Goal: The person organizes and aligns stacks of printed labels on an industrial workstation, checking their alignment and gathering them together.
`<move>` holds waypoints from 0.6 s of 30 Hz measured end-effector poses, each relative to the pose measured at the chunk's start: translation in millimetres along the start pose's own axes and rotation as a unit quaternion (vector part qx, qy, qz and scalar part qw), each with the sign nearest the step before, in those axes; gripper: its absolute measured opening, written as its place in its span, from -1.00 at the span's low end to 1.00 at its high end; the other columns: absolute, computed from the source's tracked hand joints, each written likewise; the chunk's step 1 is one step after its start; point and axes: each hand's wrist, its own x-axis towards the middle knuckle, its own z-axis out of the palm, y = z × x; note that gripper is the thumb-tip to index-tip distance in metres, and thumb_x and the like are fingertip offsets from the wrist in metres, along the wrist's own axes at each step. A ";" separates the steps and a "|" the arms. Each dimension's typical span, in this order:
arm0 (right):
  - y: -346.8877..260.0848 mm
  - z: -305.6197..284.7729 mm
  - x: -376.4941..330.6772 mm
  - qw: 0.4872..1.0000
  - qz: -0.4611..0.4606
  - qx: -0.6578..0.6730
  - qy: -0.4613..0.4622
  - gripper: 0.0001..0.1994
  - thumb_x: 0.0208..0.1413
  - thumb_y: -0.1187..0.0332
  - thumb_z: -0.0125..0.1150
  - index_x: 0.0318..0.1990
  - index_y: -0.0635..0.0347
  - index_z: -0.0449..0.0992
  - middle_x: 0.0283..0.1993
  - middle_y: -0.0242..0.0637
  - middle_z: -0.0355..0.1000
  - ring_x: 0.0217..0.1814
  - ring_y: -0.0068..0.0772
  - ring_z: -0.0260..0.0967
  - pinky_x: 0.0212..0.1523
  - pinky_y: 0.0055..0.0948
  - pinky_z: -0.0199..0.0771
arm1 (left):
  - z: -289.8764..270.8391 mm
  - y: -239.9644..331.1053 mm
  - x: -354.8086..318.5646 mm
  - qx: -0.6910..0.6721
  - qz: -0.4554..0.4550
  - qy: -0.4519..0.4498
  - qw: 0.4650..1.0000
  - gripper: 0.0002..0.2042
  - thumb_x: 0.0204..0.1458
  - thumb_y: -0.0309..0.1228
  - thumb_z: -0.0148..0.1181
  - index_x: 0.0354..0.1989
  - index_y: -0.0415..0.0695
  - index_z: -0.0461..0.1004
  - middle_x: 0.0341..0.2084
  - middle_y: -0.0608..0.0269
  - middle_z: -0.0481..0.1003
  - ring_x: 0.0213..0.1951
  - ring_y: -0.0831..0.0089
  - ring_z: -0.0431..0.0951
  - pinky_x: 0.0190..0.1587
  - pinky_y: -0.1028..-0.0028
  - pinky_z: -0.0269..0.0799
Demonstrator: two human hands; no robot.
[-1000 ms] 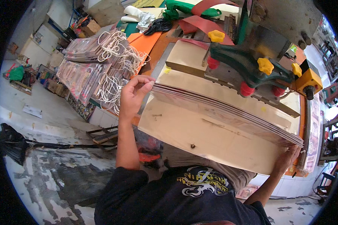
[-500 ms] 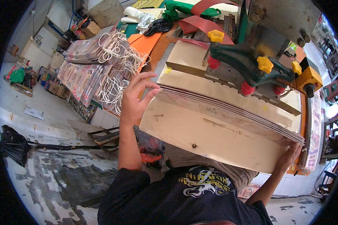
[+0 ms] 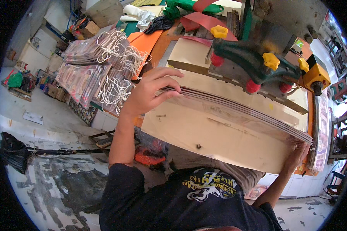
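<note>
A stack of thin clear-and-printed plastic sheets or bags (image 3: pixel 243 111) stands on its long edge, its several layers showing along the top. My left hand (image 3: pixel 152 90) is closed on its left end, thumb on the near side and fingers curled over the top. Low at the right end, my right hand (image 3: pixel 298 156) grips the stack, its fingers partly hidden. Beneath lies a cream board (image 3: pixel 204 136), curving over the table's near edge. Just beyond the stack is a press machine with a dark green clamp bracket (image 3: pixel 239 56) and a long metal-edged bar (image 3: pixel 189 68).
Yellow knobs (image 3: pixel 271 61) and red bushings (image 3: pixel 253 86) sit on the bracket, with a yellow switch box (image 3: pixel 316 79) at its right. Bundles of printed plastic bags with white cords (image 3: pixel 83 79) lie at left. More printed bags (image 3: pixel 320 134) lie at the right edge.
My left hand has slid right along the top edge, and its fingers are curled more tightly over the sheets. My right hand stays at the right end.
</note>
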 end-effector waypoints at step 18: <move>-2.3 0.9 -2.5 0.998 -0.010 -0.055 0.007 -0.48 0.46 0.00 -0.21 0.19 0.32 0.34 0.02 -0.21 0.40 0.10 -0.34 0.32 0.19 -0.28 0.29 | -0.4 -47.6 -20.6 -0.163 -0.064 0.169 0.970 -0.26 -0.09 0.09 0.42 0.14 -0.19 0.36 0.12 0.09 0.49 0.19 0.23 0.47 0.26 0.26 0.33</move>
